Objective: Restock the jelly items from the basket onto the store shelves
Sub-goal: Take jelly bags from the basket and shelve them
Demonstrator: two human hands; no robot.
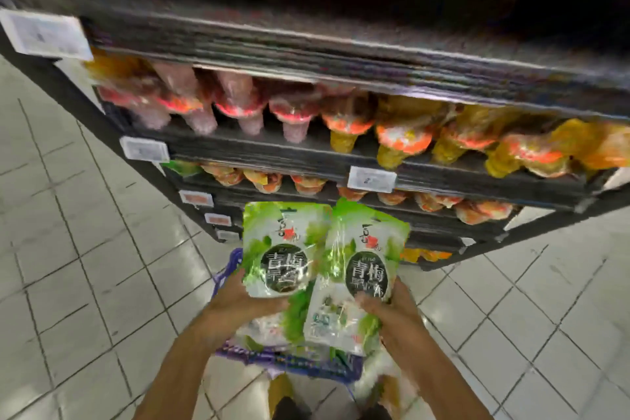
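Pale floor tiles run under a dark rack of store shelves, seen from the head camera. Blurred rows of red, orange and yellow jelly bags stand on them, and white price tags are clipped along their front edges.

Below the lowest shelf edge both hands hold green jelly pouches upright over a purple basket.

The left hand grips the left pouch at its lower left corner. Its fingers curl under the bottom edge, and the rest of the pack stands free above them.

The right hand grips the right pouch at its lower right corner – the thumb lies across the printed front near the bottom and the other fingers are hidden behind. The two pouches touch along their inner edges, the right one tilted a little and overlapping the left.

A third pouch, pale side up, sits just under the right thumb. I cannot tell whether that hand holds it too or it lies in the basket – more green packs show between the basket's rims.
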